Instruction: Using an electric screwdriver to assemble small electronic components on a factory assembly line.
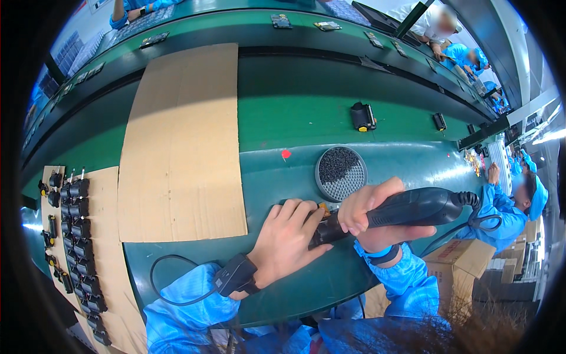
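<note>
I see my right hand (pixel 368 209) wrapped tight around a black electric screwdriver (pixel 407 209). The tool lies almost flat and points to the left, toward my other hand. A curly black cord (pixel 480 215) comes out of its back end, on the right. My left hand (pixel 286 236) lies on the green table (pixel 283 124), palm down, with the fingers pressed on a small part (pixel 323 207). I can only see a tiny orange bit of that part, because my fingers cover most of it, so I cannot tell what shape it is. The tip of the screwdriver goes in just by my left fingers, and I cannot see the tip itself. On my left wrist there is a black strap (pixel 236 274), and a thin black wire (pixel 162 277) loops away from it over the table. Just behind my hands sits a round grey dish (pixel 341 172) with many small dark screws in it. A little red dot (pixel 286 154) is on the table near the dish. A big flat sheet of brown cardboard (pixel 183 141) lies to the left of my hands. Far to the left, on another piece of cardboard, many small black parts (pixel 79 236) stand in long rows. Farther back on the table lies a black part with yellow bits (pixel 362 116). To the right, other people in blue coats (pixel 507 206) sit at the same long table.
</note>
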The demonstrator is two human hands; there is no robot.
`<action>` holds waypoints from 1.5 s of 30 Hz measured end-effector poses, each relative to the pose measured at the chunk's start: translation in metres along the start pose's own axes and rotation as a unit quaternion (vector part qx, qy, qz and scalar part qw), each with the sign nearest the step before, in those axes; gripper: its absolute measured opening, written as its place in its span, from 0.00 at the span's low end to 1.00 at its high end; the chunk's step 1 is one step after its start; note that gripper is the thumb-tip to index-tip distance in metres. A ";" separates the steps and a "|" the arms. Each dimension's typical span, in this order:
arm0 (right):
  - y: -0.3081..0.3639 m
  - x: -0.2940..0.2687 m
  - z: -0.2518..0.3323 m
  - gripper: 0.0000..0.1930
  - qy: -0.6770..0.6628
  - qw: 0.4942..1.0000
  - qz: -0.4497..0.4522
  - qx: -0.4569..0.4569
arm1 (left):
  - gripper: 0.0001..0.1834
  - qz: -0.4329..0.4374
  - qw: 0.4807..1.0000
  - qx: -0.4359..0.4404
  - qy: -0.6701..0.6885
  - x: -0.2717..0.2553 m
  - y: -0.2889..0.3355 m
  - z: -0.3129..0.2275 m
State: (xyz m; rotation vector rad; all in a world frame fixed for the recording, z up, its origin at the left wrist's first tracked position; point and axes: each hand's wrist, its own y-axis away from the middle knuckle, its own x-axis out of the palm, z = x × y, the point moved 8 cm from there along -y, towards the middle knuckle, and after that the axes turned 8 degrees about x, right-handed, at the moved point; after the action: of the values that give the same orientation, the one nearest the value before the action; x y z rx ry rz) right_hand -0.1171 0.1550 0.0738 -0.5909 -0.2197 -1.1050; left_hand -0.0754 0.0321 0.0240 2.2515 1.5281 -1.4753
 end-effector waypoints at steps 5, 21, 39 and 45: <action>0.001 0.001 -0.005 0.49 0.046 0.999 -0.007 0.008 | 0.33 0.006 1.000 -0.006 0.002 0.000 -0.001 0.000; 0.005 0.009 -0.008 0.47 0.073 0.994 0.078 0.017 | 0.35 0.029 1.000 0.004 0.004 0.004 -0.002 -0.005; 0.029 -0.134 0.071 0.46 0.094 0.982 -0.157 -0.036 | 0.28 0.028 0.998 -0.032 0.056 -0.007 -0.009 -0.011; 0.028 -0.137 0.071 0.47 0.081 0.987 -0.132 -0.033 | 0.26 0.059 0.988 -0.096 0.110 -0.003 -0.008 0.001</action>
State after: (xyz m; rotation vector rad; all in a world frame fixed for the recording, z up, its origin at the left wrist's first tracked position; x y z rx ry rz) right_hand -0.1453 0.3093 0.0615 -0.5363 -0.1219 -1.4141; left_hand -0.0824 0.0337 0.0293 2.4048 1.4865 -1.0306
